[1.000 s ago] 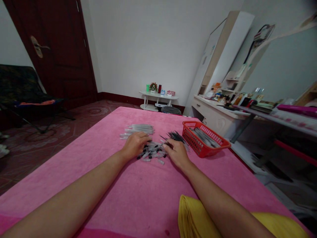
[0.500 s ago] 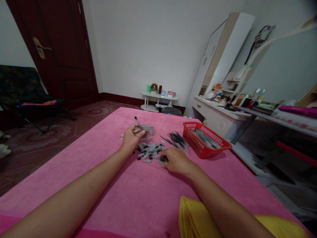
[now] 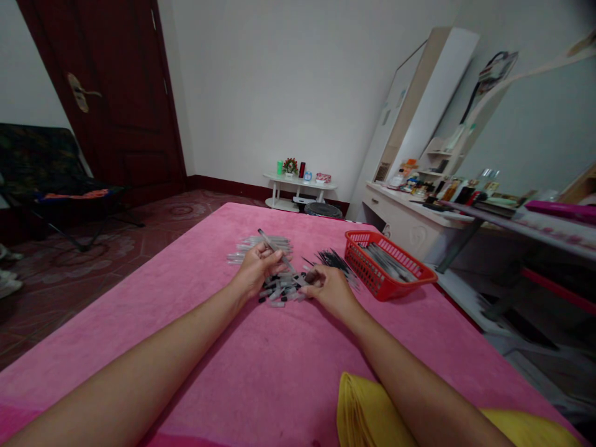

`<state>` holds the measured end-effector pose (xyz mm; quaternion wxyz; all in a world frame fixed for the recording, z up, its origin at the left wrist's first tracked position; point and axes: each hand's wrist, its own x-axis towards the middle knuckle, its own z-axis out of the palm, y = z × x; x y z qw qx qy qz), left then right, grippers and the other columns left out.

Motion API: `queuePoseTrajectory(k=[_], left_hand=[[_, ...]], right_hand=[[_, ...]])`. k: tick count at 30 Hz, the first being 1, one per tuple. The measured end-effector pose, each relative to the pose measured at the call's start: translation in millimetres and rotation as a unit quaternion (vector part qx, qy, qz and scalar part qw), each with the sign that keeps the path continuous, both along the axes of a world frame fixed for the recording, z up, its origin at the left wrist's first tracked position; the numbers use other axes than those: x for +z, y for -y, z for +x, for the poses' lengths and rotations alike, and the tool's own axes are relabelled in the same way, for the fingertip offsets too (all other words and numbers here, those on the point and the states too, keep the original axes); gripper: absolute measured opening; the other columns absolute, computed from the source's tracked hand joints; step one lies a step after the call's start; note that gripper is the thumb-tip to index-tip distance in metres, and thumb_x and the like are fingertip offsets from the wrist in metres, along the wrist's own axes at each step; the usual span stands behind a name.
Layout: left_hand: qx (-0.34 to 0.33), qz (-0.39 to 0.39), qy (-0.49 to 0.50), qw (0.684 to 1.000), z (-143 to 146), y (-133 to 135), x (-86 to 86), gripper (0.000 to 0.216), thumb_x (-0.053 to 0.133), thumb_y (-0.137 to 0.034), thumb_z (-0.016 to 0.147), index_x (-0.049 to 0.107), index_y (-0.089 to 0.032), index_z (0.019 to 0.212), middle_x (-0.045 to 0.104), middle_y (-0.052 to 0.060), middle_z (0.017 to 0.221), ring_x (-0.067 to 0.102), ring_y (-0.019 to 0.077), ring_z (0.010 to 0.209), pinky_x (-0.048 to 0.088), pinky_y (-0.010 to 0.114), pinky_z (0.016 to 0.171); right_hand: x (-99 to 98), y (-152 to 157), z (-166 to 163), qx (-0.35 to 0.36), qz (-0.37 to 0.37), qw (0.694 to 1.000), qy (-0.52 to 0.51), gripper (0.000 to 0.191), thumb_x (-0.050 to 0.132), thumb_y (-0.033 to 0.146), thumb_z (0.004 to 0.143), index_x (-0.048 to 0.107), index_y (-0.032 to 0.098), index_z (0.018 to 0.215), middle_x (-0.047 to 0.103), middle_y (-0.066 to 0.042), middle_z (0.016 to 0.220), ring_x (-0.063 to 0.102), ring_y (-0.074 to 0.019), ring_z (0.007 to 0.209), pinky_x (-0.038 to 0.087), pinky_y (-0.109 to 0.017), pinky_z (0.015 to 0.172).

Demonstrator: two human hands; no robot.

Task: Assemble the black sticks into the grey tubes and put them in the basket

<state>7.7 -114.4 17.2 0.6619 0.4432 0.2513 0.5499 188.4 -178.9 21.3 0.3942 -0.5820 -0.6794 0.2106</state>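
My left hand (image 3: 257, 267) is closed round a clear pen barrel (image 3: 274, 247) that slants up and to the left over a heap of small clear and black caps (image 3: 279, 290) on the pink cloth (image 3: 261, 366). My right hand (image 3: 326, 287) is pinched at the barrel's near end, holding a small piece I cannot make out. A row of clear barrels (image 3: 261, 243) lies just beyond my left hand. A bundle of thin black refills (image 3: 333, 259) lies beyond my right hand.
A red mesh basket (image 3: 410, 282) with finished pens stands to the right of the refills. A yellow cloth (image 3: 367, 410) lies at the near edge. Right of the pink surface is a white dresser (image 3: 410, 217); a dark door (image 3: 112, 93) and a folding chair (image 3: 41, 174) stand at the left.
My left hand has brought the barrel down and towards the middle. My right hand has lifted off the cap heap and moved up to meet the barrel's end.
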Motion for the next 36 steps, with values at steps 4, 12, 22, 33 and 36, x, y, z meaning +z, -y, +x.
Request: queuePoseTrajectory(k=[4,12,22,33,36], left_hand=[[-0.002,-0.006,0.011,1.000,2,3,0.6,0.038,0.081,-0.022,0.060,0.057,-0.014,0.089,0.068,0.003,0.080,0.069,0.0180,0.076,0.056,0.024,0.062],[-0.020,-0.003,-0.006,1.000,6,8,1.1,0.046,0.082,-0.024,0.060,0.056,-0.014,0.097,0.069,0.004,0.084,0.069,0.0182,0.077,0.056,0.026,0.066],[-0.013,-0.014,0.001,1.000,9,9,0.2,0.047,0.083,-0.022,0.057,0.052,-0.015,0.091,0.067,0.003,0.082,0.069,0.0196,0.079,0.056,0.027,0.067],[0.017,-0.031,0.033,0.999,13,15,3.1,0.055,0.087,-0.022,0.046,0.048,-0.017,0.084,0.061,-0.003,0.070,0.065,0.0146,0.068,0.056,0.030,0.065],[0.016,-0.018,0.029,0.999,13,17,3.9,0.054,0.087,-0.023,0.047,0.048,-0.017,0.083,0.061,-0.003,0.072,0.064,0.0142,0.069,0.056,0.030,0.066]], right_hand=[[0.2,-1,0,-0.008,0.005,0.999,-0.043,0.011,0.065,0.020,0.058,0.060,0.015,0.066,0.057,0.003,0.056,0.047,-0.0099,0.049,0.036,-0.020,0.047],[0.6,0,-2,-0.004,0.000,0.998,-0.063,0.010,0.063,0.022,0.060,0.058,0.016,0.067,0.058,0.003,0.057,0.051,-0.0113,0.051,0.038,-0.021,0.048],[3.9,3,-3,-0.021,0.060,0.998,-0.008,0.011,0.063,0.021,0.064,0.065,0.015,0.073,0.060,0.002,0.062,0.048,-0.0108,0.054,0.035,-0.021,0.051],[5.3,9,-9,-0.022,0.067,0.994,-0.088,0.008,0.060,0.022,0.064,0.062,0.015,0.068,0.057,0.001,0.058,0.049,-0.0115,0.052,0.036,-0.022,0.049],[7.1,9,-11,0.000,0.022,0.984,-0.174,0.010,0.062,0.024,0.062,0.059,0.015,0.065,0.055,0.002,0.054,0.047,-0.0107,0.046,0.036,-0.023,0.046]])
